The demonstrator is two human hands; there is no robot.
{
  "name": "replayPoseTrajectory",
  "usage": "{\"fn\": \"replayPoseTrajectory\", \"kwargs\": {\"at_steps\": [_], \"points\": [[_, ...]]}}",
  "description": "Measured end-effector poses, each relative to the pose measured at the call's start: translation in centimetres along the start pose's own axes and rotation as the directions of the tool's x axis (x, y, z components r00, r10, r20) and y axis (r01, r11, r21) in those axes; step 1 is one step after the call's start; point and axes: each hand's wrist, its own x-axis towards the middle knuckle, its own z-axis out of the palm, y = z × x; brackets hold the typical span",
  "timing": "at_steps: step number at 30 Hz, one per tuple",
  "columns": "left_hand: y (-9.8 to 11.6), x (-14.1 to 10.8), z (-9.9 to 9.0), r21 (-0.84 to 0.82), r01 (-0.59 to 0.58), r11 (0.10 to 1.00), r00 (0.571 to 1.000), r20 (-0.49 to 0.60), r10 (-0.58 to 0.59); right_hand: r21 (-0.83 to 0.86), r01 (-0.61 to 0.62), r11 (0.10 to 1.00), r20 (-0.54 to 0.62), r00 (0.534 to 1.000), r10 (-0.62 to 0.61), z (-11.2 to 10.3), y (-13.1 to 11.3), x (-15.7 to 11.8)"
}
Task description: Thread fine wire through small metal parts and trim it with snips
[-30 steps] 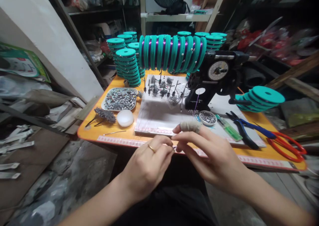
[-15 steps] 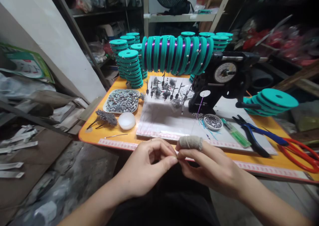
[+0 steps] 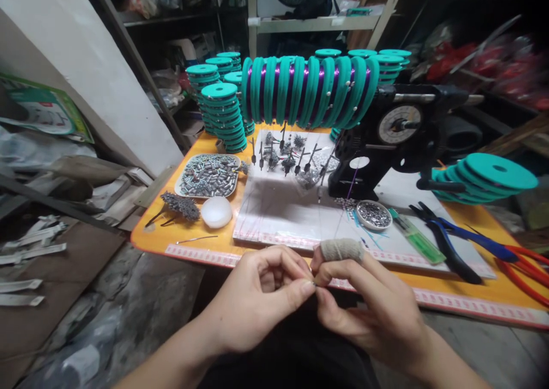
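Observation:
My left hand [image 3: 266, 297] and my right hand [image 3: 369, 297] meet fingertip to fingertip in front of the table's near edge. Both are pinched; between them shows a tiny dark bit, too small to name. Grey wrapping [image 3: 342, 250] covers one finger of my right hand. Beyond the hands lies a white board [image 3: 274, 206]. Above it, a row of teal spools [image 3: 306, 91] with purple wire is mounted on a black machine [image 3: 364, 149], and small dark pieces [image 3: 282, 143] hang below the spools.
On the left stand a tray of metal cylinders [image 3: 208, 175], a white cup [image 3: 217, 212] and a grey bristly bundle [image 3: 182, 205]. On the right are a dish of small parts [image 3: 374, 215], a green box [image 3: 418, 237], pliers [image 3: 450, 246], red handles [image 3: 523, 269] and stacked spools [image 3: 493, 174].
Both hands have shifted slightly right and down, still pinched together. The view has moved a little, so the machine and the tools on the right appear larger and further right.

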Motion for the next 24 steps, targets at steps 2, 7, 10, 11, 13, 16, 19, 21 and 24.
{"fn": "replayPoseTrajectory", "kwargs": {"at_steps": [2, 7, 10, 11, 13, 16, 19, 21, 24], "points": [[0.0, 0.1, -0.1, -0.008, 0.02, 1.0, 1.0, 0.017, -0.02, 0.021, 0.024, 1.0, 0.035, 0.999, -0.024, -0.3, 0.1, 0.1], [0.2, 0.2, -0.3, 0.0, 0.04, 0.999, 0.998, 0.042, -0.04, -0.02, 0.042, 0.999, 0.052, 0.998, -0.041, -0.5, 0.0, 0.2], [0.1, 0.2, -0.2, 0.028, 0.024, 0.999, 0.999, 0.021, -0.025, -0.082, 0.044, 0.996, 0.018, 0.999, -0.043, -0.1, -0.1, 0.2], [0.1, 0.1, -0.1, 0.05, 0.002, 0.999, 1.0, -0.002, -0.002, -0.103, 0.041, 0.994, 0.004, 0.999, -0.041, 0.1, -0.2, 0.2], [-0.2, -0.1, 0.1, 0.082, -0.078, 0.994, 0.993, -0.08, 0.085, -0.153, 0.04, 0.987, -0.028, 0.999, -0.045, 0.5, -0.1, 0.1], [-1.0, -0.6, 0.7, 0.033, -0.189, 0.982, 0.954, -0.231, 0.191, -0.271, 0.104, 0.957, -0.071, 0.989, -0.128, 0.9, 0.1, -0.2], [-2.1, -1.0, 1.3, -0.087, -0.254, 0.963, 0.923, -0.319, 0.215, -0.36, 0.136, 0.923, -0.085, 0.98, -0.178, 1.0, 0.3, -0.5], [-2.7, -1.1, 1.7, -0.086, -0.337, 0.937, 0.881, -0.379, 0.282, -0.372, 0.125, 0.92, -0.084, 0.982, -0.168, 0.9, 0.3, -0.7], [-3.3, -1.0, 2.2, -0.096, -0.362, 0.927, 0.849, -0.445, 0.285, -0.303, 0.094, 0.948, -0.113, 0.985, -0.133, 0.7, 0.2, -1.0]]}}
